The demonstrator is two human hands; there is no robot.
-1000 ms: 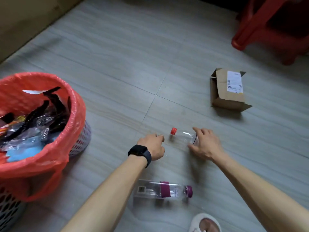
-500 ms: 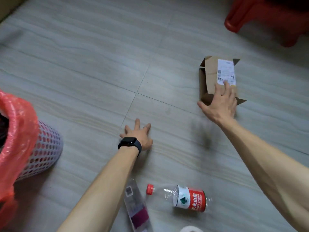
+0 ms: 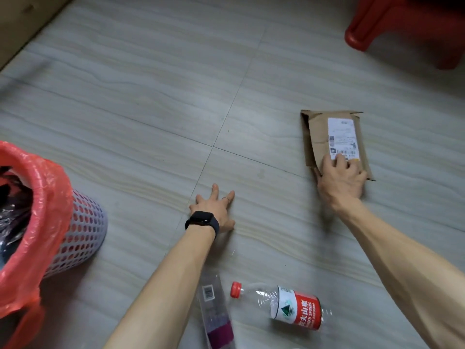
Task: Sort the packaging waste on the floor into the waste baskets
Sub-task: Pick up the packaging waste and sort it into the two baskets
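Our right hand (image 3: 339, 183) grips the near end of the cardboard box (image 3: 318, 137), fingers curled over its label. Our left hand (image 3: 215, 210) presses flat on the floor (image 3: 151, 96), fingers spread. Red-label bottle (image 3: 297, 308) and purple-band bottle (image 3: 216, 313) lie nearer us. Red-lined basket (image 3: 83, 235) stands far left.

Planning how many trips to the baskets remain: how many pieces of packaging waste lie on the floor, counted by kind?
Plastic bottles: 2 (red-capped bottle, purple-banded bottle)
Cardboard boxes: 1 (cardboard box)
Total: 3
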